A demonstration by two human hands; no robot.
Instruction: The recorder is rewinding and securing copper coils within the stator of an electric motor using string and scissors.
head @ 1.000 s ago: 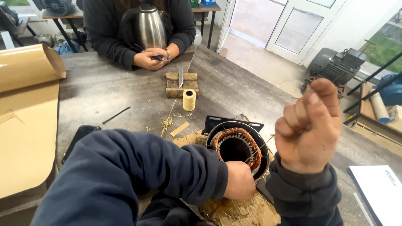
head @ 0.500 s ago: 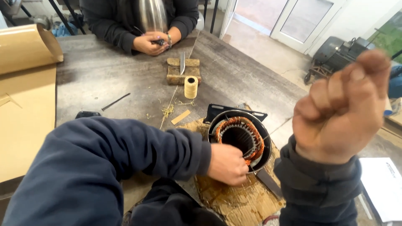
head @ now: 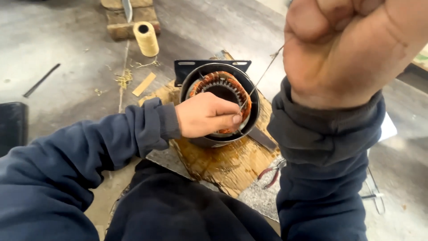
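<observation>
The left hand (head: 207, 115) pinches a thin string (head: 263, 73) at the motor stator (head: 218, 105); the right hand (head: 352, 49), a closed fist, pulls it up.

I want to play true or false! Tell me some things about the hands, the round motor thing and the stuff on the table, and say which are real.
1. The left hand rests on the rim of the round motor part. True.
2. The right hand lies flat on the table. False: it is a raised fist, pulling a thin cord taut.
3. A spool of pale twine stands upright beyond the motor part. True.
4. The motor part sits on bare table. False: it sits on brown cardboard.
5. Red-handled pliers lie near the right sleeve. True.
</observation>
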